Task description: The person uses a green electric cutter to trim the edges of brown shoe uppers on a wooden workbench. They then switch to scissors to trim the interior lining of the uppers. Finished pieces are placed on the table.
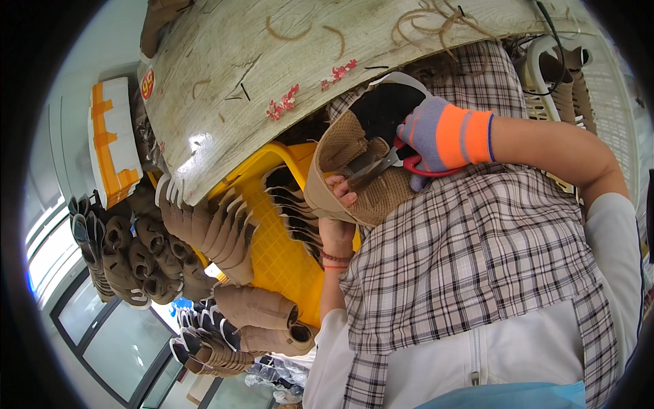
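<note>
Tan shoe upper (pixel 388 194) lies toward one o'clock from the view's centre, with your gloved right hand (pixel 436 140) clenched on red-handled scissors (pixel 413 164) and your bare left hand (pixel 336 232) gripping it. Keep it taut, fingertips (pixel 340 189) clear of the blades (pixel 373 172); blade tips and left thumb are hard to see.

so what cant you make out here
Head view:
Bare left hand: palm hidden behind the tan mesh shoe upper.
Red-handled metal scissors: loops partly covered by the orange and purple gloved right hand.
Yellow plastic crate: part hidden under the pale grained tabletop.
Curved tan piece: cut off by the top edge.
</note>
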